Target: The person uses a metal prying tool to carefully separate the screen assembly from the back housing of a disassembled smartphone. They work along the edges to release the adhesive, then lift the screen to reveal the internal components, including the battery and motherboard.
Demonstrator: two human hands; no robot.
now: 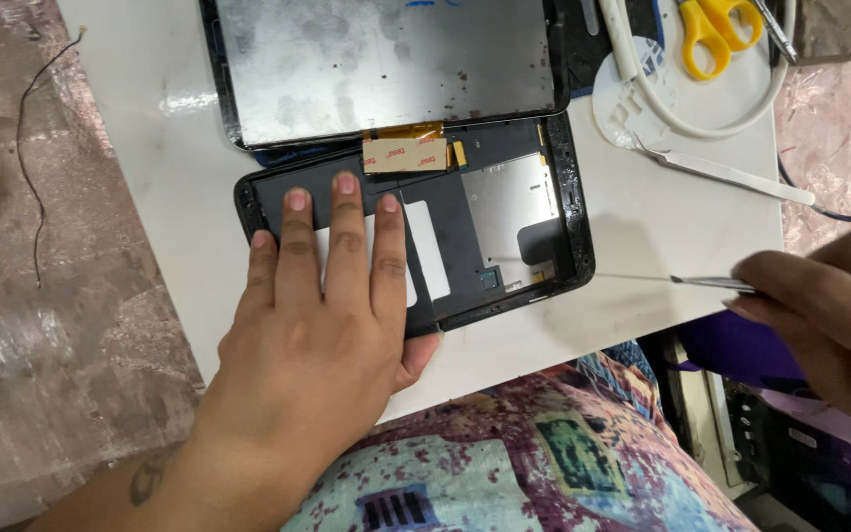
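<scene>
An opened black tablet body point(504, 212) lies on the white table top point(169, 148), its detached screen panel point(386, 64) folded back beyond it and joined by an orange ribbon cable point(404, 150). My left hand point(332, 305) lies flat on the left part of the tablet body, fingers spread, pressing it down. My right hand point(824, 315) is at the right edge of view, gripping a thin metal tool point(667, 280) whose fine tip points left toward the tablet's right rim. A silver shield plate point(504, 202) shows inside the body.
Metal tweezers point(731, 175) lie right of the tablet. At the back right are yellow-handled scissors point(716, 30), a white cable point(701, 123) and a round white disc point(632, 103). A thin black wire point(27, 148) lies on the pink patterned cloth at left. Patterned fabric point(504, 463) covers my lap.
</scene>
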